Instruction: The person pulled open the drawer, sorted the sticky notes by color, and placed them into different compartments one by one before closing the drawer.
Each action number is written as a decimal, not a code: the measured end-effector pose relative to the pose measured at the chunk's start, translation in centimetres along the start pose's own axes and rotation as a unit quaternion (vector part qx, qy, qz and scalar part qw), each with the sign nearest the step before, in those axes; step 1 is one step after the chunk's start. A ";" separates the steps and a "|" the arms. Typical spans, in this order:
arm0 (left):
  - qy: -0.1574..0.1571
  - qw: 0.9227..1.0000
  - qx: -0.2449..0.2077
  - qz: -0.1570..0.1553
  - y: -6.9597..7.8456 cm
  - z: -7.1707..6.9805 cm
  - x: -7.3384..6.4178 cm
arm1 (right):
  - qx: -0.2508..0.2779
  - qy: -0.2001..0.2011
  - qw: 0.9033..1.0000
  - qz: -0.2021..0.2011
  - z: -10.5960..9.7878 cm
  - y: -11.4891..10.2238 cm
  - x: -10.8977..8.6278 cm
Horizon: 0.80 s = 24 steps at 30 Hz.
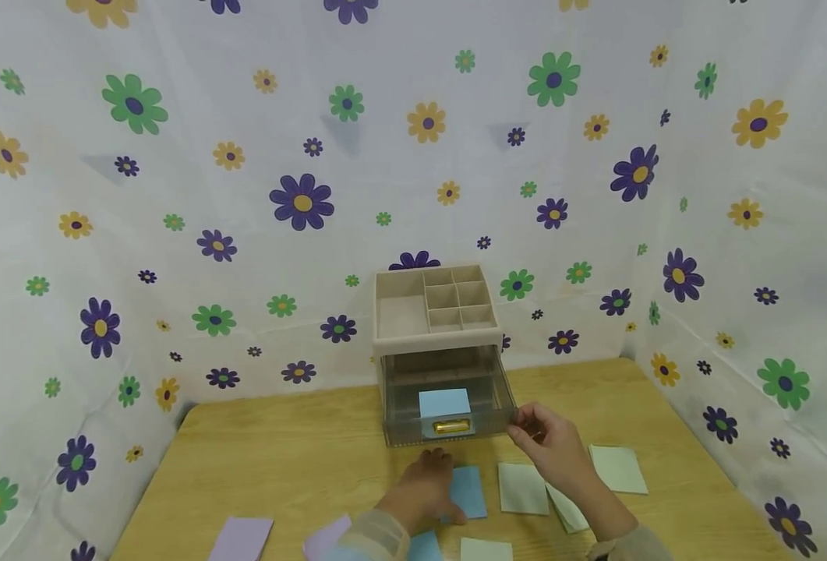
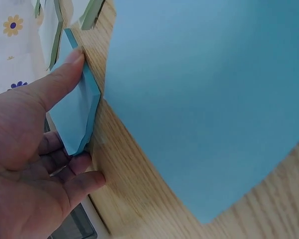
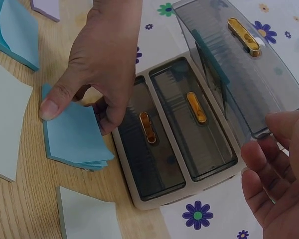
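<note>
Fingers of the left hand (image 1: pixel 422 487) are gripping a blue pad (image 1: pixel 469 491); the right hand (image 1: pixel 553 448) is pinching the drawer (image 1: pixel 404 433) farther off.

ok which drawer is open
The top drawer, its corner held by the right hand; it is pulled out, while the middle drawer and bottom drawer are shut.

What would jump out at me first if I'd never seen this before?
Probably the white backdrop behind the wooden table, scattered with colourful flowers. Next, the beige organizer in front of it, its see-through top drawer pulled out with a blue pad inside and the right hand pinching its corner. Nearer, the left hand grips another blue pad.
</note>
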<state>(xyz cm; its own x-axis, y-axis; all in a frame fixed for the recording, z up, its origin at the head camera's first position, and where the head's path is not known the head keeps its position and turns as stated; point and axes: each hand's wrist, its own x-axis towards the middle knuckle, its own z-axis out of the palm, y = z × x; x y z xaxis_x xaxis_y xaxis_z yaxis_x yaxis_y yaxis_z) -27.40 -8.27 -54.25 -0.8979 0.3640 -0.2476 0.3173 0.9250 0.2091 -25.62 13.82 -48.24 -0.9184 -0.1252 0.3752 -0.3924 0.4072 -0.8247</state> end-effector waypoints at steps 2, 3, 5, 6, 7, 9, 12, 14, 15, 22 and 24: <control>0.000 1.000 0.002 -0.002 0.0 0.1 -0.2 | -0.001 0.001 1.000 0.002 0.0 -0.1 -0.1; 0.003 1.000 -0.001 -0.003 0.0 0.2 -0.3 | -0.002 0.003 1.000 0.002 0.1 -0.1 -0.1; 0.007 1.000 -0.008 -0.005 0.0 0.2 -0.4 | -0.005 0.004 1.000 0.005 0.1 -0.1 -0.1; 0.009 1.000 -0.013 -0.005 0.0 0.2 -0.5 | -0.004 0.004 1.000 0.005 0.1 -0.2 -0.1; 0.009 1.000 -0.018 -0.004 0.0 0.2 -0.6 | -0.003 0.004 1.000 0.006 0.1 -0.2 -0.1; 0.011 1.000 -0.029 -0.001 0.0 0.2 -0.8 | 0.000 0.002 1.000 0.009 0.1 -0.2 -0.2; 0.016 0.999 -0.038 0.006 0.0 0.4 -0.8 | 0.006 0.005 1.000 0.009 0.0 -0.2 -0.3; 0.018 0.999 -0.045 0.008 0.0 0.4 -0.7 | 0.009 0.007 1.000 0.009 -0.1 -0.2 -0.3; 0.018 0.999 -0.049 0.008 0.0 0.4 -0.7 | 0.010 0.008 1.000 0.009 -0.1 -0.2 -0.4; 0.021 0.999 -0.042 0.009 0.0 0.4 -0.7 | 0.013 0.005 1.000 0.012 0.1 -0.1 -0.3; 0.023 0.999 -0.044 0.011 -0.1 0.5 -0.8 | 0.010 0.004 1.000 0.013 0.1 0.0 -0.3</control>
<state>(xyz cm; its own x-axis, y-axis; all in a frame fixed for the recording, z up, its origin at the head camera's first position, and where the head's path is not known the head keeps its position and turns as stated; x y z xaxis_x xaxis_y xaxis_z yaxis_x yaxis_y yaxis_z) -26.60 -8.60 -54.56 -0.9052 0.3759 -0.1983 0.3098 0.9031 0.2975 -25.38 13.74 -48.39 -0.9277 -0.1076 0.3575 -0.3700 0.3928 -0.8419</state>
